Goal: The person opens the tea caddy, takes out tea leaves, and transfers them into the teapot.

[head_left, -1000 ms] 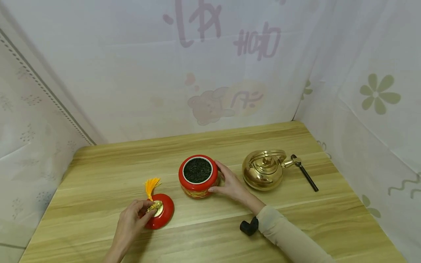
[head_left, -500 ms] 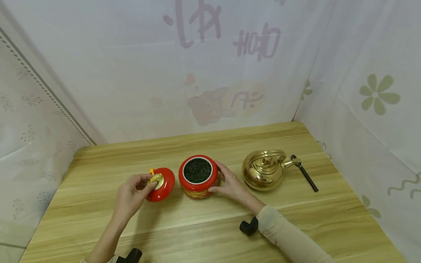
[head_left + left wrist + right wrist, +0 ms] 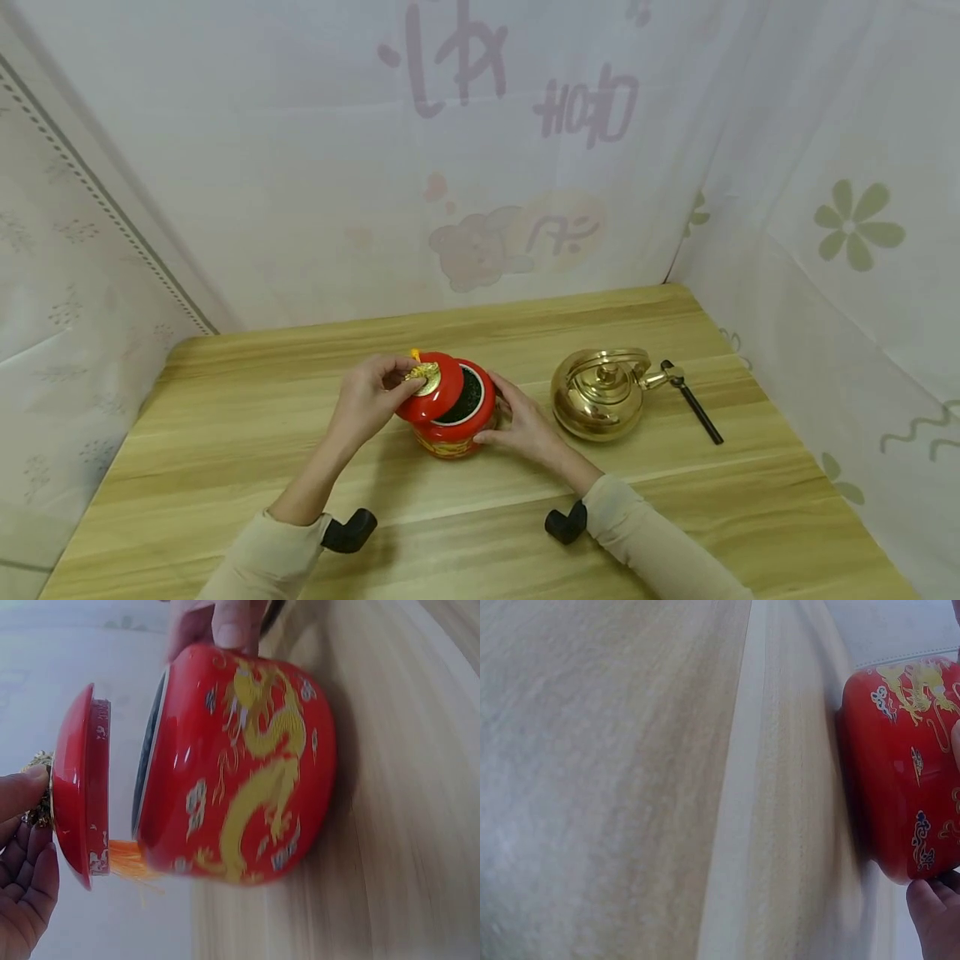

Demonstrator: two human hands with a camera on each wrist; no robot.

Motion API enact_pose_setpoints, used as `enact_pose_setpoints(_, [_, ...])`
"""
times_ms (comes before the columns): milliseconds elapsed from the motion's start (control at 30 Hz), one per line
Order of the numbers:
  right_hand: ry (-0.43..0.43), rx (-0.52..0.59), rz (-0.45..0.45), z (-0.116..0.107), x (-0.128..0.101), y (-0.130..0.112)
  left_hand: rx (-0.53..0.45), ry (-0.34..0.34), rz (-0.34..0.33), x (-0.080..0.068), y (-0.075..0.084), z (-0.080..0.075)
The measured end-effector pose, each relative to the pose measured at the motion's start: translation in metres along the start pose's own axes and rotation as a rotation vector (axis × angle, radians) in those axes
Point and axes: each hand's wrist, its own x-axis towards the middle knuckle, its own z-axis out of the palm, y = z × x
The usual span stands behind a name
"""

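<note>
A red tea jar [image 3: 448, 446] with a gold dragon and a white inner rim stands on the table, filled with dark loose tea leaves [image 3: 468, 396]. My left hand [image 3: 371, 396] pinches the ornate gold knob of the red lid [image 3: 445, 388]. The lid covers the left part of the jar's mouth in the head view. Seen from the left wrist, a gap separates the lid [image 3: 73, 787] from the rim, and an orange tassel [image 3: 131, 861] hangs beside it. My right hand [image 3: 521, 421] grips the jar's right side, thumb in front and fingers behind.
To the right of the jar stands a shiny brass teapot [image 3: 597, 400], its side handle pointing right. By that handle lies a thin black rod [image 3: 697, 408]. Printed white cloth [image 3: 330, 208] walls in the wooden table [image 3: 247, 400] at the back and sides.
The lid has been lifted off the table and carried up and right by my left hand, from beside the jar to over its mouth. My right hand has stayed on the jar.
</note>
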Motion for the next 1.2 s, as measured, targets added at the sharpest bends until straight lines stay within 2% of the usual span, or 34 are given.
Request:
enact_pose_setpoints(67, [-0.007, 0.011, 0.0, 0.001, 0.0, -0.001, -0.002, -0.01, 0.008, 0.002, 0.002, 0.005])
enact_pose_setpoints(200, [-0.033, 0.016, 0.011, -0.003, -0.003, -0.02, 0.009, -0.033, 0.02, 0.005, 0.006, 0.013])
enact_pose_setpoints(267, [-0.035, 0.017, 0.015, -0.003, -0.003, -0.022, 0.02, -0.044, 0.025, 0.007, 0.008, 0.017])
enact_pose_setpoints(433, [-0.017, 0.017, 0.005, 0.0, 0.0, -0.003, 0.038, -0.056, 0.038, 0.008, 0.009, 0.024])
enact_pose_setpoints(667, [-0.019, -0.005, -0.009, -0.001, -0.001, -0.002, 0.049, -0.065, 0.031, 0.009, 0.009, 0.031])
enact_pose_setpoints(933, [-0.021, 0.031, 0.01, 0.0, 0.0, -0.002, 0.069, -0.062, 0.025, 0.009, 0.01, 0.032])
enact_pose_setpoints(1200, [-0.041, 0.033, 0.03, -0.005, -0.005, -0.032, 0.071, -0.056, 0.025, 0.007, 0.009, 0.033])
